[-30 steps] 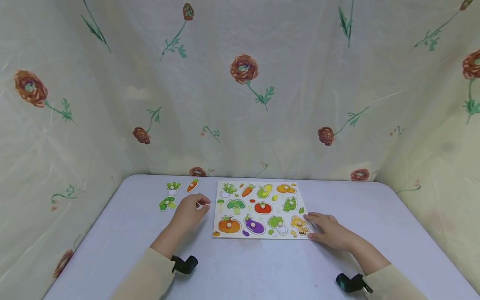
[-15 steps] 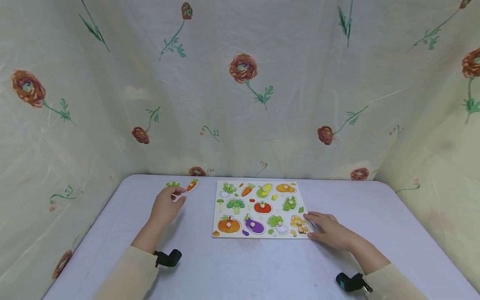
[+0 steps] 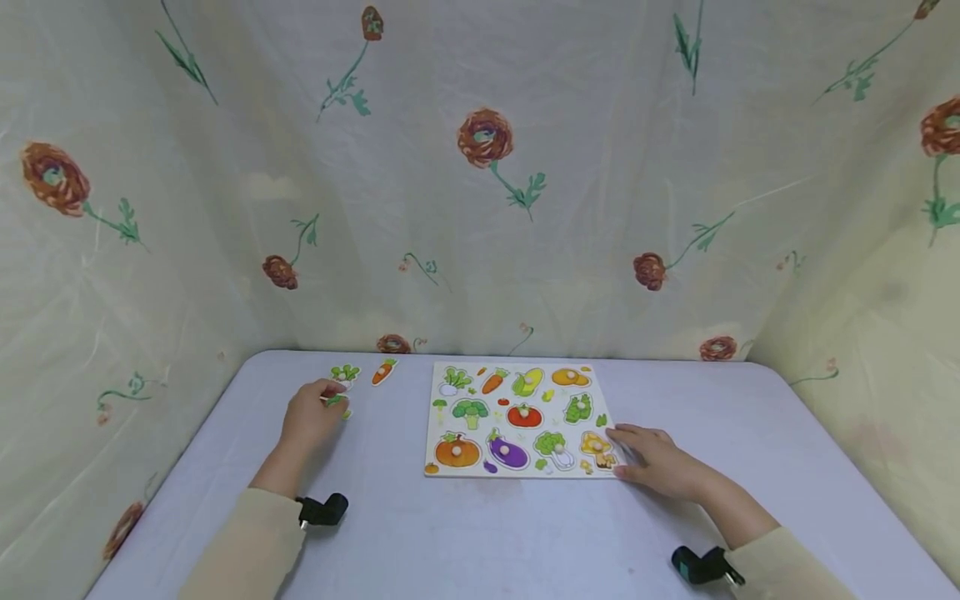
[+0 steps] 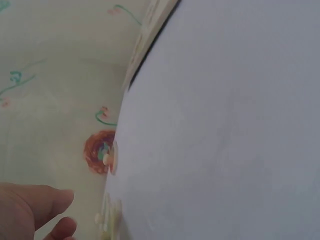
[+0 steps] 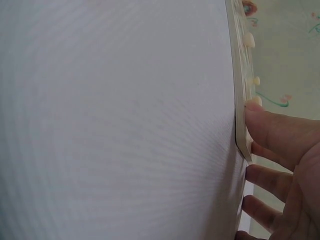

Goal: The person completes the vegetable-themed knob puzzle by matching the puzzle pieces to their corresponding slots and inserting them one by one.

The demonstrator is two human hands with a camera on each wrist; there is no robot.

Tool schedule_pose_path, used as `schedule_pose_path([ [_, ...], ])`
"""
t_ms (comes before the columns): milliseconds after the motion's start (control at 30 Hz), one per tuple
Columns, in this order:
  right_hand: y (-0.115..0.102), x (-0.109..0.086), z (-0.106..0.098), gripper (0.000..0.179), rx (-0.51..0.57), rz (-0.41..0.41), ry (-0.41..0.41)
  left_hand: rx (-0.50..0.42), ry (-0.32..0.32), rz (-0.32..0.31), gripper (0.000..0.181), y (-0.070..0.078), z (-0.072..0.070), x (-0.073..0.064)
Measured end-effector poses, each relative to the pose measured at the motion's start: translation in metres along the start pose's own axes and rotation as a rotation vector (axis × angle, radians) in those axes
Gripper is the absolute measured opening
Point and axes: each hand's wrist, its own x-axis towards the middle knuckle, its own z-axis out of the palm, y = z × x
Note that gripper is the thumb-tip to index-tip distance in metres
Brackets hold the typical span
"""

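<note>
My left hand (image 3: 306, 417) is over a broccoli puzzle piece (image 3: 335, 401) at the table's left and covers part of it. In the left wrist view the thumb (image 4: 52, 200) and a finger stand apart, nothing visible between them. Just beyond lie a white-and-green turnip piece (image 3: 345, 373) and a carrot piece (image 3: 384, 372). The vegetable knob puzzle board (image 3: 510, 473) lies flat in the middle. At its near right corner rests my right hand (image 3: 663, 467), thumb (image 5: 270, 127) on the board's edge and the other fingers spread beside it.
A white cloth covers the table (image 3: 510, 542). Behind it hangs a flowered curtain (image 3: 585, 250), which also runs along both sides. Knobbed pieces such as a tomato (image 3: 524, 416) and an eggplant (image 3: 507, 450) sit in the board. Each wrist wears a small black camera (image 3: 324, 509).
My left hand has moved left from beside the board to the broccoli piece, passing over the turnip piece, which shows again. The right hand and the board have stayed in place.
</note>
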Motion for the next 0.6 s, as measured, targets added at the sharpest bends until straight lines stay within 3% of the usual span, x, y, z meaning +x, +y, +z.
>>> schedule_pose_path([
  [167, 0.001, 0.000, 0.001, 0.072, 0.002, -0.009, 0.003, 0.044, -0.026, -0.044, 0.023, -0.005, 0.000, 0.000],
  [600, 0.001, 0.000, 0.001, 0.072, -0.013, 0.009, -0.005, 0.105, -0.029, -0.053, 0.023, -0.015, 0.002, 0.005],
])
